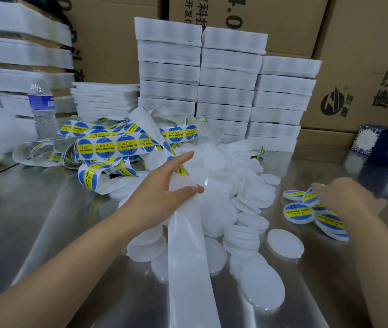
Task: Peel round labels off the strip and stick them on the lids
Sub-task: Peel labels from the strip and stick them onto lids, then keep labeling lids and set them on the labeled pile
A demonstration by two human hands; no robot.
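Note:
A long white backing strip (188, 245) runs from the bottom edge up through my left hand (164, 188), which pinches it between thumb and fingers above a heap of plain white round lids (221, 204). Further up, the strip tangles into loops still carrying blue-and-yellow round labels (115, 145). My right hand (344, 197) reaches over a small cluster of labelled lids (299, 213) at the right, fingers bent down onto them; whether it grips one is hidden.
Stacks of white foam trays (226, 86) stand behind the heap, with cardboard boxes (363, 67) at the back. A water bottle (42, 107) stands at the left, a blue patterned box (386, 147) at the right. The metal table (46, 221) shows bare at front left.

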